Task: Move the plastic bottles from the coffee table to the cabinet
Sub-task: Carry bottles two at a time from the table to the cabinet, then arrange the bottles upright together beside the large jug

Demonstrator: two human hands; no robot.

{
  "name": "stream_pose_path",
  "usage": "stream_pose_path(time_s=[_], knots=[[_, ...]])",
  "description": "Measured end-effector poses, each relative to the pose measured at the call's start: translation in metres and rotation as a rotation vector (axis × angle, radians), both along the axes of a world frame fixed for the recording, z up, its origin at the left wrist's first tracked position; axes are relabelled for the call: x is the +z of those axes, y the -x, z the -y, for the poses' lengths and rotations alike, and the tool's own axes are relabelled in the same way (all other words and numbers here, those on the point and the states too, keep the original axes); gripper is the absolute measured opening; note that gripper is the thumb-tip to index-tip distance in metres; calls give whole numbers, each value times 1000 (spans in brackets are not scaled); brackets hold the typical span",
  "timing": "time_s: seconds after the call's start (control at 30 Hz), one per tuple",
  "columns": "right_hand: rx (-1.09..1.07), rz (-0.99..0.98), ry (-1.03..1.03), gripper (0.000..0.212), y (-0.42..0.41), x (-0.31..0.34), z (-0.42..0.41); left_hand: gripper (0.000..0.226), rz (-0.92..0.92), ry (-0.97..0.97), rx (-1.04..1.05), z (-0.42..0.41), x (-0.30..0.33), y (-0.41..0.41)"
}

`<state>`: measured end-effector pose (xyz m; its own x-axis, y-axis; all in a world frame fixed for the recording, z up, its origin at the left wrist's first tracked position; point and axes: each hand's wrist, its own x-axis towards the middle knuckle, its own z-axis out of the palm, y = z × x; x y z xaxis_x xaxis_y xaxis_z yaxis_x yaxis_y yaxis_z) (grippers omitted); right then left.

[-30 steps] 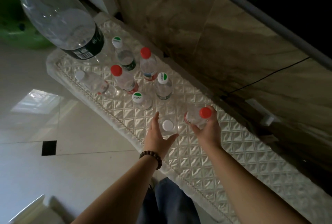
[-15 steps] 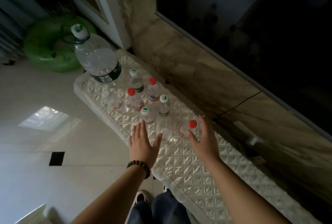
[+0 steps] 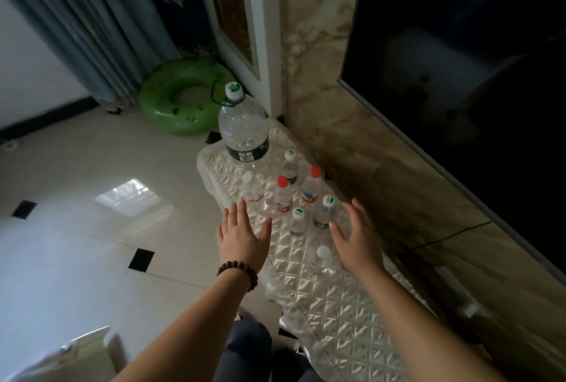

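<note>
Both hands, left hand [image 3: 242, 236] and right hand [image 3: 356, 239], spread empty over the worktop [image 3: 333, 305], seven small bottles [image 3: 283, 194] and one jug [image 3: 244, 132] standing upright.

arms: bare, sleeveless | left wrist: dark beaded bracelet [image 3: 238, 271] | legs: dark trousers [image 3: 245, 351]

Home living room: curtains [image 3: 92, 29] at 11 o'clock, wall-mounted TV [image 3: 474, 75] at 2 o'clock, swim ring [image 3: 180, 103], tiled floor [image 3: 76, 213].
</note>
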<state>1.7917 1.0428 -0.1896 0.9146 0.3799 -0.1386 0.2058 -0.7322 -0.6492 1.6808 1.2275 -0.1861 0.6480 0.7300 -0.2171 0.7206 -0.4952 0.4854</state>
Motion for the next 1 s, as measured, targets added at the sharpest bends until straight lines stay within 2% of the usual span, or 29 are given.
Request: stream_pose_path(time_s=[0.23, 0.6, 0.8, 1.0], knots=[[34, -40, 10, 50, -13, -7, -69, 76, 9, 76, 16, -63, -12, -8], [-42, -41, 86, 48, -63, -34, -179, 82, -4, 158, -139, -170, -58, -51], [-13, -42, 147, 54, -127, -64, -208, 94, -1, 251, -151, -178, -108, -88], [133, -127, 300, 56, -173, -118, -220, 99, -10, 309, -105, -163, -165, -116]])
